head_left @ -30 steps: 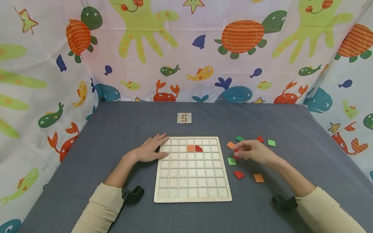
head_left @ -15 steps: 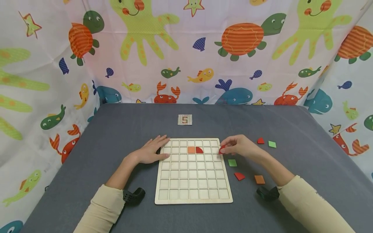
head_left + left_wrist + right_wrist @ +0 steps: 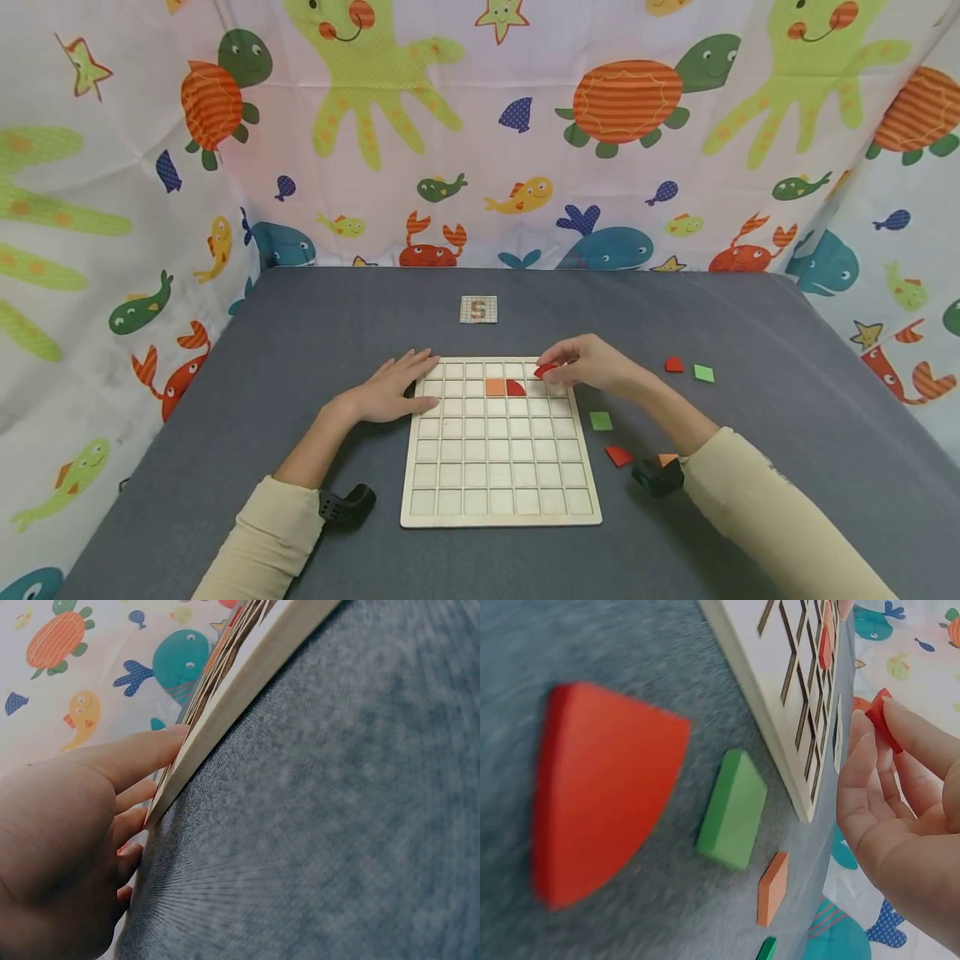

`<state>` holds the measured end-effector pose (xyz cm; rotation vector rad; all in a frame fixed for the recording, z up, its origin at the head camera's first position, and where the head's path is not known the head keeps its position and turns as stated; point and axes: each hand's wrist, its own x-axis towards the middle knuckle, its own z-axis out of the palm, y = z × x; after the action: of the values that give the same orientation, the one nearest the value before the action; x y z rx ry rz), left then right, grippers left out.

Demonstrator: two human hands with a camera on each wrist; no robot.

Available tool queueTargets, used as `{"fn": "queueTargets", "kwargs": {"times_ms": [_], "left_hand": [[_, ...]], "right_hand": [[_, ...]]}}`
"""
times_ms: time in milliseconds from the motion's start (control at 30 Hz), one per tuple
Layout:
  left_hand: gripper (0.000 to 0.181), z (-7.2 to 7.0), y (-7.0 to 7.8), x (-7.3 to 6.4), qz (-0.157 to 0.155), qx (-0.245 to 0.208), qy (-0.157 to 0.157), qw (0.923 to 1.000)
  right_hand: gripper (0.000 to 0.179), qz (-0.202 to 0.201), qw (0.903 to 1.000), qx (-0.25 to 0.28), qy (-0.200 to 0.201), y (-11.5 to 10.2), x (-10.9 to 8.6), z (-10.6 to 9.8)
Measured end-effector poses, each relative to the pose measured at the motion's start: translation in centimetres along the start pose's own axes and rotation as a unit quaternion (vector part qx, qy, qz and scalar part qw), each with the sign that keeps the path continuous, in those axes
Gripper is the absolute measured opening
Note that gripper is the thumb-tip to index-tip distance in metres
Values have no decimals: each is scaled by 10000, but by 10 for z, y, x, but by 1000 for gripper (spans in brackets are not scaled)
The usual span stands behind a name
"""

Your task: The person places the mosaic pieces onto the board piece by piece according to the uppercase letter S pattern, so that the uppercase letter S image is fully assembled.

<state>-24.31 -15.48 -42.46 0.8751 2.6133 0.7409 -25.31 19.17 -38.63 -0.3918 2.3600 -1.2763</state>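
A pale wooden grid board [image 3: 501, 520] lies on the grey table, with an orange square tile [image 3: 495, 387] and a red quarter-round tile [image 3: 515, 387] side by side in its second row from the back. My left hand [image 3: 386, 390] rests on the board's left edge near the back corner, fingers stretched out; in the left wrist view the thumb [image 3: 142, 754] touches the edge. Over the board's back right part, my right hand [image 3: 596, 367] pinches another red tile [image 3: 885, 724] between thumb and fingertips, raised and tilted. Part of that tile is hidden by the fingers.
Right of the board lie a light green square tile [image 3: 601, 421], a red quarter-round tile [image 3: 618, 456] and an orange tile [image 3: 667, 459] partly behind the wrist camera. Farther right are a red tile [image 3: 674, 365] and a green one [image 3: 703, 373]. A small S-pattern card [image 3: 478, 309] lies behind the board.
My right hand has carried the red tile leftward from the loose tiles to over the board's back right part. My left hand stays on the board's edge.
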Motion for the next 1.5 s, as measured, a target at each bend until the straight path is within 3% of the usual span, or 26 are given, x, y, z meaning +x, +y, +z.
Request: {"fn": "queueTargets", "kwargs": {"times_ms": [367, 900, 1500], "left_hand": [[72, 1, 1, -1, -16, -21, -5, 10000], [72, 2, 1, 0, -27, 9, -3, 10000], [73, 2, -1, 3, -188, 126, -28, 9997]], "right_hand": [[22, -117, 9995, -34, -283, -15, 25, 13], [12, -629, 9915, -1023, -497, -37, 48, 37], [9, -1115, 9782, -1572, -767, -51, 65, 57]]}}
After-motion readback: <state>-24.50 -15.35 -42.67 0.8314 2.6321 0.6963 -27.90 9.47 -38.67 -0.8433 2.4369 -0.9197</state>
